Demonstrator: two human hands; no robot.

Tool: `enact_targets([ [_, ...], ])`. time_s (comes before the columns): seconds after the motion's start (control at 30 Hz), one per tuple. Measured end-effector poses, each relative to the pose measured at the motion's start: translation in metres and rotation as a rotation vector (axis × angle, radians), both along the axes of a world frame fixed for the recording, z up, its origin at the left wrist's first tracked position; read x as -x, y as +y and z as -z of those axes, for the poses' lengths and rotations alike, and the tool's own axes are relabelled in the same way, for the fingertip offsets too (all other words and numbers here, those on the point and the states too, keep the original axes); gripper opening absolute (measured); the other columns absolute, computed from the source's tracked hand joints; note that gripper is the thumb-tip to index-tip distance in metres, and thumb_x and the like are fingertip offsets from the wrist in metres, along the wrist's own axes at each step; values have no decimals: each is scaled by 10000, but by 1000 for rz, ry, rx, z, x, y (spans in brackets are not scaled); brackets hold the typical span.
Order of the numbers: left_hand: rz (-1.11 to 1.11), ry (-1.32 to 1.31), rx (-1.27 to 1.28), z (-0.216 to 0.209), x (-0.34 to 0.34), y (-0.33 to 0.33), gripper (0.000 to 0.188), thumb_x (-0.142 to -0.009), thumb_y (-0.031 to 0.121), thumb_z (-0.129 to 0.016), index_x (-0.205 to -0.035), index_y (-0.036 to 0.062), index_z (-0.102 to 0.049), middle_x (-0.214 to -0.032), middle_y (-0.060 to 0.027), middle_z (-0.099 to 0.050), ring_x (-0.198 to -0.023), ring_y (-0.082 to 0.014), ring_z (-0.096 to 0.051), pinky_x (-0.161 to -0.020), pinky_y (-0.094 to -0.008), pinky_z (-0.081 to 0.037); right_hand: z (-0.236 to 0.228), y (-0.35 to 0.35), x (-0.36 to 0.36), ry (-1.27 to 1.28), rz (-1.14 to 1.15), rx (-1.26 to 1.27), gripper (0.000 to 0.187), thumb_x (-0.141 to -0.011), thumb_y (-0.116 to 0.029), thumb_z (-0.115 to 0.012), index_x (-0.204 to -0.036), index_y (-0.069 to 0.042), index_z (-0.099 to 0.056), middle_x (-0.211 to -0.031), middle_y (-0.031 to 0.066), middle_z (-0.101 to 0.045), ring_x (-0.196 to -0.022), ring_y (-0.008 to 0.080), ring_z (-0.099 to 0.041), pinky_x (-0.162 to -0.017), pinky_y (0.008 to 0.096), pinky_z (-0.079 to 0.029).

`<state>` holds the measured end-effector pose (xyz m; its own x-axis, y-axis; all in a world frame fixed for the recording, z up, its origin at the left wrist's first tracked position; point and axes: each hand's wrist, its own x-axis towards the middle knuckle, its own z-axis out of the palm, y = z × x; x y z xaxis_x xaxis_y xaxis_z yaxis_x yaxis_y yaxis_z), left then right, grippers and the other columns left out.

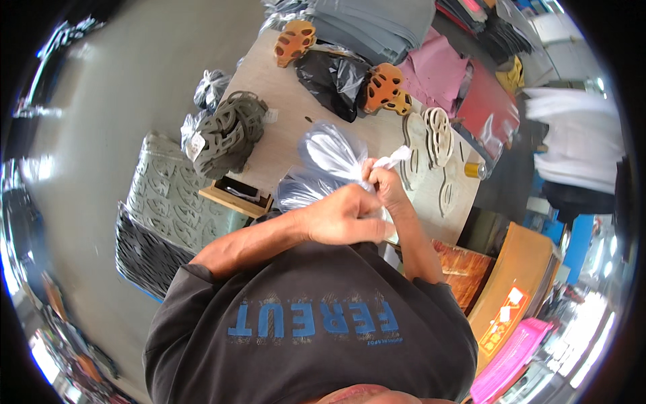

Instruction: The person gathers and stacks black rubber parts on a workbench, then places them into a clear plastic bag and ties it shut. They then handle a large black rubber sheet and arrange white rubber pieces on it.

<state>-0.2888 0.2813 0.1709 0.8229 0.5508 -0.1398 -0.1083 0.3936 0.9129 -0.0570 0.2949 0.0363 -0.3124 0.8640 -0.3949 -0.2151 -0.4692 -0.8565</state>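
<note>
A clear plastic bag (pixel 331 148) stands at the table's near edge in front of my chest. Its gathered neck is twisted, and the white twisted end sticks out to the right above my right hand (pixel 385 187). The fingers of my right hand are closed round that neck. My left hand (pixel 343 214) is just below and left of it, by the bag; its fingers are partly smeared by motion, and whether they grip any plastic does not show. More clear plastic (pixel 303 190) bulges to the left. What the bag holds cannot be made out.
On the table (pixel 286 101) lie a black plastic bag (pixel 333 81), orange cut-out pieces (pixel 383 86), pale cut-out pieces (pixel 439 135), a gold roll (pixel 475 170) and grey sheets (pixel 377 27). Dark grey cut-out pieces (pixel 232 128) hang over the left edge. Patterned sheets (pixel 168 182) are stacked left.
</note>
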Motion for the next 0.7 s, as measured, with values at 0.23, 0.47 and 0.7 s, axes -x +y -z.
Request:
enact_targets([
  [0.23,-91,-15,52,-9,-7,21,180,-963,128,-689,-966,-39,-754,-747,50,-598,-707,-50,-515,-602,-266,-369,-10,-3,-7,16,121,4,126,-745,-11,-530,-816,-6,-635,-825,26,-604,-756,130,-501,-682,268,-370],
  [0.47,-233,-47,-85,25,-6,29,482,-919,-99,-438,-1336,-47,-673,-1359,-142,-680,-1051,-175,-684,-839,-314,-575,6,-12,6,59,362,29,111,-910,-44,-635,-1012,-41,-676,-805,-40,-604,-706,57,-551,-613,255,-412],
  [0.7,-309,206,-158,60,-44,36,509,-1057,78,-575,-1554,-17,-522,-1055,-89,-728,-847,-106,-697,-718,-276,-604,16,-20,-9,-268,160,-115,229,-987,-177,-631,-1139,-35,-727,-984,-12,-701,-873,103,-644,-754,293,-509],
])
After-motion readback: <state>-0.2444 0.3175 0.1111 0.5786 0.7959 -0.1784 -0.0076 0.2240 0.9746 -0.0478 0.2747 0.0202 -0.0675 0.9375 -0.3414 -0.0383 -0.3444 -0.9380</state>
